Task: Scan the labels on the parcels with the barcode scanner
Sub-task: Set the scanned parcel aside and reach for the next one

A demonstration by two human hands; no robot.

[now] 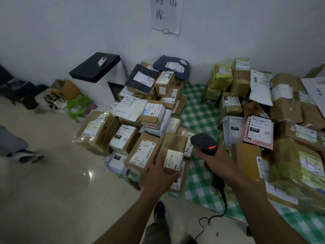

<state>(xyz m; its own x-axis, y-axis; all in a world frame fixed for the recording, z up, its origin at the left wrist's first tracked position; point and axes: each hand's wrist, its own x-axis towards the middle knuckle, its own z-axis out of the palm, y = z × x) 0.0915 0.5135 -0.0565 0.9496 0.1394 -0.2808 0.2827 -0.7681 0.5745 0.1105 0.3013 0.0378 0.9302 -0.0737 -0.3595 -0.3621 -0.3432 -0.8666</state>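
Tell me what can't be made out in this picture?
Head view only:
- Small box: label glared, unreadable; left hand covers its near side.
- Barcode scanner: grip hidden in right hand.
- Parcel labels: print too small, blurred.
- Wall notice: top cut off by the frame.

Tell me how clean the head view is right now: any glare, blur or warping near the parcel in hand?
Head view: dim overall; glare whitens the label on the small box under the left hand; right-side parcels smear with motion blur; wide-angle bending at the edges; the scanner in the right hand is fairly sharp.
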